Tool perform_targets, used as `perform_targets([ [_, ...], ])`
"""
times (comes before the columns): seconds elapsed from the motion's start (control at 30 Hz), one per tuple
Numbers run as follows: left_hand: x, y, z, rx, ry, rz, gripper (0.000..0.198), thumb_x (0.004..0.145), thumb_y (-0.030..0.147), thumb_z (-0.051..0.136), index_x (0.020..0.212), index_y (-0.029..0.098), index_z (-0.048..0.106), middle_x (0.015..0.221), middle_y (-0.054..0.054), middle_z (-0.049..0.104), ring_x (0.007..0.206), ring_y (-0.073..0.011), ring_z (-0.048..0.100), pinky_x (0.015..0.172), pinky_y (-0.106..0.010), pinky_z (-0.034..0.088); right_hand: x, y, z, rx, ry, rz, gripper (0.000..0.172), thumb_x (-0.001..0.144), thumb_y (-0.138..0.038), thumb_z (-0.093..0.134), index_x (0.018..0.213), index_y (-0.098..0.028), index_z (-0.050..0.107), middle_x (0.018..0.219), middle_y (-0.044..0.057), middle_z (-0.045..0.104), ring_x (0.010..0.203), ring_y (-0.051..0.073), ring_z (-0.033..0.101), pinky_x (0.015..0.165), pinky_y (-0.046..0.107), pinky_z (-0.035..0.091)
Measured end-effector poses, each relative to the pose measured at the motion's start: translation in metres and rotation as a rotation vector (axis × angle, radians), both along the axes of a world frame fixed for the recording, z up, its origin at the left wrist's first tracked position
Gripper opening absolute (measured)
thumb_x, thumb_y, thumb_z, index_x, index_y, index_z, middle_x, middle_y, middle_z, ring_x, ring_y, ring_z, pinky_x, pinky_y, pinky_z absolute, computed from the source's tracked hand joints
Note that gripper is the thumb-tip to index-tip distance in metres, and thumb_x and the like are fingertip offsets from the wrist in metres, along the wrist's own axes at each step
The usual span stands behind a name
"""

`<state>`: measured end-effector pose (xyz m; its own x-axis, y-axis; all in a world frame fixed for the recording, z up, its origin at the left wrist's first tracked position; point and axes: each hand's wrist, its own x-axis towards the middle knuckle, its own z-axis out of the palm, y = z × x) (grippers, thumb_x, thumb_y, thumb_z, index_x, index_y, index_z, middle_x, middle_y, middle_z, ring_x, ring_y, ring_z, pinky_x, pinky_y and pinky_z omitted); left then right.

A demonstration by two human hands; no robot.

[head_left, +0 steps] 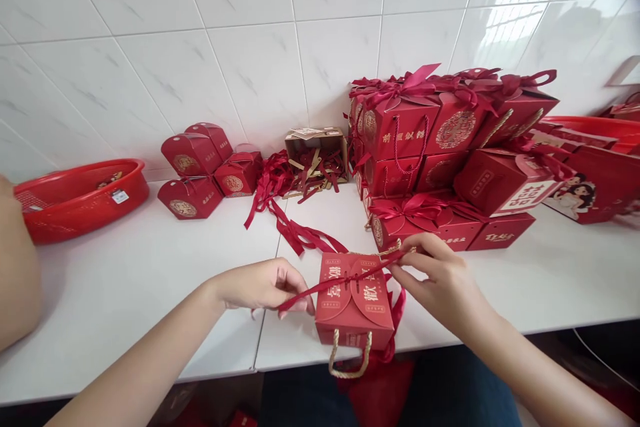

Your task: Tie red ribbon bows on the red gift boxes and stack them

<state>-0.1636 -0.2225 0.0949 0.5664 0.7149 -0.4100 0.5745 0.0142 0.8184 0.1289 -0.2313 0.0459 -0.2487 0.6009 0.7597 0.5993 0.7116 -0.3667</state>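
A red gift box (pixel 353 310) with gold lettering and gold rope handles stands near the table's front edge. Across its folded top runs a dark red ribbon (pixel 320 287), threaded through slots at the middle. On the box's left side, my left hand (pixel 273 285) pinches one end of that ribbon. At the far right corner, my right hand (pixel 433 267) grips the other end between thumb and fingers. The ribbon looks stretched between both hands. More ribbon hangs down the box's right side, and loose ribbons (pixel 305 237) trail behind the box.
Finished-looking boxes with bows are stacked at the right (pixel 400 127), beside a printed red bag (pixel 590 180). Several unribboned boxes (pixel 193 197) stand at the back left, near a red plastic basin (pixel 90 207). A cardboard box (pixel 330 140) holds strips. Another person's arm (pixel 17 273) shows at the left edge.
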Motion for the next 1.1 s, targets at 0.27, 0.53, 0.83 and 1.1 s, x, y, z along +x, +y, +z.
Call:
perform_targets([
  [0.27, 0.055, -0.027, -0.006, 0.393, -0.256, 0.303, 0.028, 0.09, 0.033, 0.05, 0.08, 0.016, 0.069, 0.058, 0.002, 0.05, 0.056, -0.0108, 0.045, 0.055, -0.023, 0.041, -0.038, -0.005, 0.022, -0.246, 0.294, 0.17, 0.016, 0.079, -0.02, 0.068, 0.063, -0.019, 0.067, 0.075, 0.003, 0.062, 0.063, 0.013, 0.06, 0.057, 0.023, 0.05],
  [0.53, 0.062, 0.002, -0.028, 0.992, 0.034, 0.356, 0.022, 0.088, 0.016, 0.046, 0.094, 0.019, 0.067, 0.083, -0.003, 0.054, 0.072, -0.0139, 0.056, 0.066, -0.026, 0.047, -0.069, 0.025, 0.007, -0.286, 0.296, 0.165, 0.017, 0.078, -0.016, 0.068, 0.061, -0.017, 0.067, 0.072, 0.003, 0.06, 0.06, 0.012, 0.055, 0.057, 0.024, 0.048],
  [0.83, 0.05, 0.023, -0.033, 1.285, 0.046, 0.392, 0.028, 0.081, 0.004, 0.047, 0.093, 0.019, 0.068, 0.08, -0.001, 0.05, 0.066, -0.012, 0.053, 0.06, -0.025, 0.046, -0.08, 0.054, 0.027, -0.446, 0.176, 0.19, 0.018, 0.073, -0.014, 0.069, 0.057, -0.017, 0.063, 0.073, 0.002, 0.062, 0.064, 0.013, 0.056, 0.064, 0.027, 0.045],
  [1.1, 0.041, 0.033, -0.036, 1.283, -0.265, 0.172, 0.023, 0.085, 0.006, 0.048, 0.084, 0.019, 0.067, 0.086, -0.003, 0.048, 0.067, -0.0106, 0.052, 0.056, -0.023, 0.046, -0.077, 0.052, 0.037, -0.606, 0.079, 0.233, 0.007, 0.065, -0.012, 0.066, 0.062, -0.016, 0.061, 0.072, -0.001, 0.059, 0.062, 0.011, 0.054, 0.06, 0.024, 0.043],
])
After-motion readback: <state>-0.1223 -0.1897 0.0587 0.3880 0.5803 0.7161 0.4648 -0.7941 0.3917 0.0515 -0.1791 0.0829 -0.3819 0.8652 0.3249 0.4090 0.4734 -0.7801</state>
